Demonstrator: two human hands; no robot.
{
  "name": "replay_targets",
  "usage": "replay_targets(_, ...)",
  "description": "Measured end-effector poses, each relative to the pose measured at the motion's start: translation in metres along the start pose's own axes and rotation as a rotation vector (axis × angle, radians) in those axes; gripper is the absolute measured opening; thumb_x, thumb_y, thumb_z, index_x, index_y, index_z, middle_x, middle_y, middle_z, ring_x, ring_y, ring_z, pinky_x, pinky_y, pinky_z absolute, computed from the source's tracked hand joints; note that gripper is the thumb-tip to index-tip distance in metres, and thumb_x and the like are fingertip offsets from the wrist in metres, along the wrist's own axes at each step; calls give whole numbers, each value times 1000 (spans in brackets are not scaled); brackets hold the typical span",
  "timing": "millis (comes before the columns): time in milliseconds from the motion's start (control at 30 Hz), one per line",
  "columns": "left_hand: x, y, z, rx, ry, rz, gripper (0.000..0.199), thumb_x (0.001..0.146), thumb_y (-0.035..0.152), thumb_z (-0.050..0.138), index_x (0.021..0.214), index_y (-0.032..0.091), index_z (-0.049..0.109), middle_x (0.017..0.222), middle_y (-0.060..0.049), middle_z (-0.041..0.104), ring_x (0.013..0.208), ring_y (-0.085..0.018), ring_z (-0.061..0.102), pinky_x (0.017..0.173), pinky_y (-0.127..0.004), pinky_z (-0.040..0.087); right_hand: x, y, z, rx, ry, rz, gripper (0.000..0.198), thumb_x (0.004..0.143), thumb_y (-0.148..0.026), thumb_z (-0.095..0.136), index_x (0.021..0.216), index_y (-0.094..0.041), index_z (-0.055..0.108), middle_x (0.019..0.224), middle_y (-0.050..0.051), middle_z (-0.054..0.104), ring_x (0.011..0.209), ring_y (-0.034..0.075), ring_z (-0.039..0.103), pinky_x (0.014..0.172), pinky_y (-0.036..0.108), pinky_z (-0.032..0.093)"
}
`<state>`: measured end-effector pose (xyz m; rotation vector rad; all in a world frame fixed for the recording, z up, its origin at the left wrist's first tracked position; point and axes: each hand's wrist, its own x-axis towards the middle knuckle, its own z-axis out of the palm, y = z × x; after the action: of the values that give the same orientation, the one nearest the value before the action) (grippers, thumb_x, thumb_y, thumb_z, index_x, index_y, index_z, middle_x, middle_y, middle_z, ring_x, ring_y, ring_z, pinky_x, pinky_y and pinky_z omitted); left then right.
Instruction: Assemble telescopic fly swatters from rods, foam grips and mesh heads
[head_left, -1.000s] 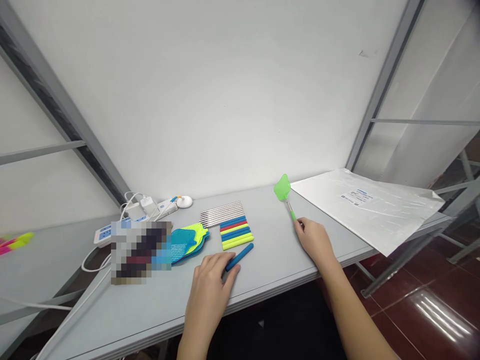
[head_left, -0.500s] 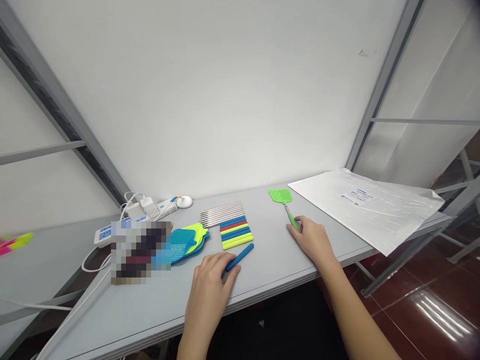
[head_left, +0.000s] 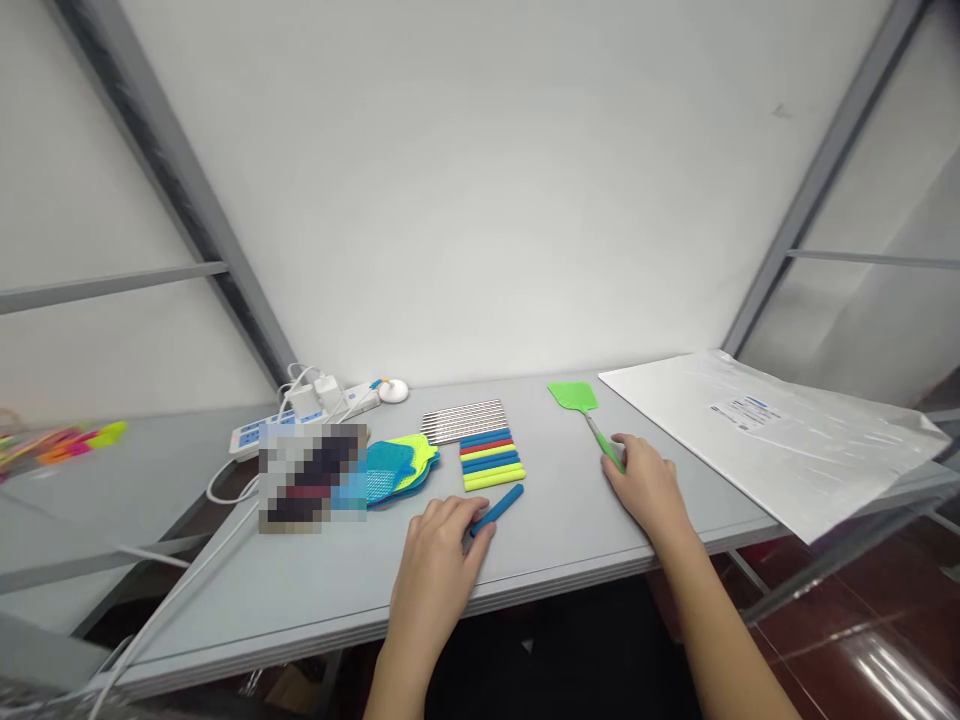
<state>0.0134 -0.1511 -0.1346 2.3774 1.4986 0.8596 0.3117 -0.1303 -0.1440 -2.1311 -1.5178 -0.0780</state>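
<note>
Near the table's front edge, my left hand (head_left: 442,545) is closed on one end of a blue tube handle (head_left: 498,510), which points up to the right. My right hand (head_left: 649,486) has its fingers round the green handle of a fly swatter (head_left: 574,395), whose flat green head lies toward the wall. Between the hands and the wall is a row of blue, red and yellow handles (head_left: 492,461). Silver metal rods (head_left: 466,420) lie side by side just behind them. To their left is a pile of blue and yellow swatter heads (head_left: 390,470).
A large white plastic bag (head_left: 765,425) covers the right side of the table (head_left: 555,540). At the back left are a power strip (head_left: 251,437) with chargers and cables, and a round white object (head_left: 393,391). Colourful items (head_left: 67,443) sit on the far-left table. A wall stands behind.
The camera's view has turned, so the whole scene sits further right. Both hands keep the same holds, and the things on the table look unmoved.
</note>
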Motion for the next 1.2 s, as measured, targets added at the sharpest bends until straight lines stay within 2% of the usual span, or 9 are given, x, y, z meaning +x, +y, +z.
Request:
replay_targets(100,-2,4,-2,-26,15,-15,23,93,25,54,114,27,62,102,-2,67,98,-23,57,84,-40,41,2,-7,-2,4,76,-21,45,90,-39,46,127,-15,53,112,16,58,108,33,53,89,49,36)
replay_targets(167,-3,7,-4,-68,36,-27,27,93,24,51,119,26,60,100,-4,66,97,-23,57,83,-40,41,9,-22,-5,40,89,-95,44,90,-40,47,125,-15,55,113,17,56,110,34,51,91,50,37)
replay_targets(233,-5,10,-7,-153,71,-40,31,94,24,50,124,25,58,100,-4,64,96,-23,57,84,-38,42,21,-48,-8,101,51,-232,40,90,-40,49,121,-16,58,112,16,55,109,32,52,91,47,38)
replay_targets(333,-7,11,-10,-360,158,-75,34,94,26,52,128,25,55,99,-4,63,90,-19,57,84,-34,44,44,-102,-4,192,-63,-465,34,93,-39,48,118,-21,61,113,12,56,108,27,54,92,38,41)
replay_targets(500,-11,7,-16,-717,372,-270,35,90,34,61,123,24,61,101,-4,64,89,-16,57,82,-28,45,89,-188,31,226,-274,-724,26,93,-33,50,104,-23,71,108,9,58,100,21,58,87,31,44)
replay_targets(633,-13,1,-20,-877,437,-424,33,87,38,65,116,23,66,102,-5,64,93,-16,57,86,-27,46,123,-232,65,168,-376,-813,25,92,-31,53,98,-20,75,107,10,59,92,19,60,84,29,44)
replay_targets(767,-16,-2,-22,-889,419,-431,22,89,35,64,106,23,69,99,-4,64,88,-15,56,84,-27,46,143,-256,82,82,-458,-904,19,87,-28,60,92,-21,77,108,9,61,88,18,60,82,29,42)
replay_targets(933,-17,0,-25,-864,374,-372,16,89,28,63,103,23,70,99,-6,64,91,-18,59,84,-30,47,149,-273,90,-31,-562,-1023,11,80,-26,68,83,-25,78,106,6,64,84,19,61,79,30,41)
replay_targets(1200,-17,-3,-21,-752,311,-283,26,88,24,63,114,27,67,94,-7,70,89,-21,62,81,-35,51,157,-282,101,-122,-650,-1102,10,76,-23,69,80,-25,77,97,6,70,81,21,63,71,31,40)
